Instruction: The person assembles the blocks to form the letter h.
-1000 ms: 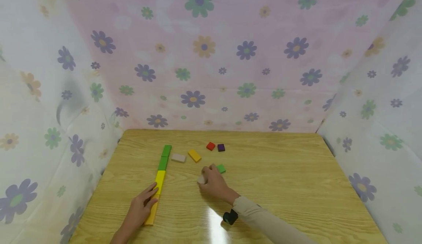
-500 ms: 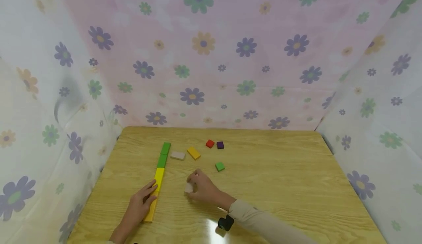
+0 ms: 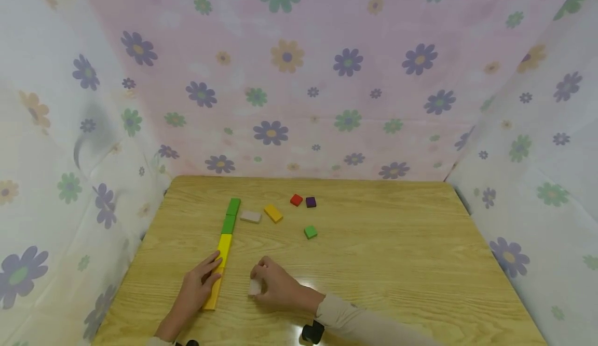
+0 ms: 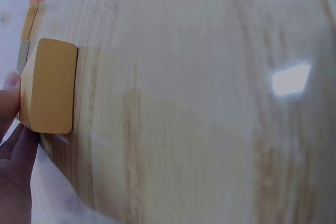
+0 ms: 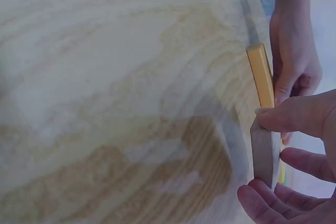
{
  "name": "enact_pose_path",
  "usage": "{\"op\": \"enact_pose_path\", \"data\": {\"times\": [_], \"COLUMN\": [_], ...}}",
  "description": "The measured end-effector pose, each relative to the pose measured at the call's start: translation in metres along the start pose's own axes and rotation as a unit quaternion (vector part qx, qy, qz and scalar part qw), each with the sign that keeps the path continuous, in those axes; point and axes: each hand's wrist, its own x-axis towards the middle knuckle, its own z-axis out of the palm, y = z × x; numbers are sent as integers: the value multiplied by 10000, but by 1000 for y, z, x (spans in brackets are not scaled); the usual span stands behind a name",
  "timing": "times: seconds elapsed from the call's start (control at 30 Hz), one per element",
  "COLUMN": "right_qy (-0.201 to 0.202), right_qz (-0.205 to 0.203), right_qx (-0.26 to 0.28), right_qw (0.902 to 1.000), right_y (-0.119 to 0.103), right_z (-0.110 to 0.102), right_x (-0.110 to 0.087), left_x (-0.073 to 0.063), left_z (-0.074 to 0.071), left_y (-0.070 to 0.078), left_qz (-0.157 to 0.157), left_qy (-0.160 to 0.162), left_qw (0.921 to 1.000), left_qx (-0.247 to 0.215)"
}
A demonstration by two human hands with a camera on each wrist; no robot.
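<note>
My right hand (image 3: 275, 286) pinches a small beige wooden block (image 3: 255, 285) between thumb and fingers, just right of a row of blocks. In the right wrist view the beige block (image 5: 265, 153) stands between the thumb and fingertips. My left hand (image 3: 196, 283) rests against the row, its fingers on the yellow block (image 3: 225, 244) and its thumb over the orange block (image 3: 212, 296). The orange block's end (image 4: 54, 85) faces the left wrist view. Two green blocks (image 3: 229, 224) continue the row at its far end.
Loose on the wooden table (image 3: 397, 252) lie another beige block (image 3: 250, 216), an orange-yellow block (image 3: 273, 213), a red block (image 3: 296, 200), a dark purple block (image 3: 311, 202) and a small green block (image 3: 310, 232). Flowered cloth (image 3: 303, 112) walls the table's back and sides.
My right hand has carried the beige block left and nearer to me, from beside the small green block to near the row's orange block. The left hand keeps its place.
</note>
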Motion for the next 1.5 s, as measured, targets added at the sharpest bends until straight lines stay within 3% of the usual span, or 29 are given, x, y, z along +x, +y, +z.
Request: {"op": "enact_pose_path", "data": {"times": [0.33,0.97,1.2,1.5], "right_qy": [-99,-51,-64,-214], "right_qz": [-48,91,69,-14], "right_qx": [143,122,-1,-183], "right_qw": [9998,9999,10000,9996], "right_y": [-5,-2,-4,-9], "right_z": [7,17,16,13], "right_x": [-8,-20,-24,-25], "left_x": [2,4,3,-1], "left_z": [-3,-3,-3,-2], "left_y": [2,2,4,5], "left_qz": [-238,2,-209,-146], "left_qy": [-91,3,-89,-20], "left_qw": [9997,10000,9997,9999], "left_qx": [42,66,66,57]}}
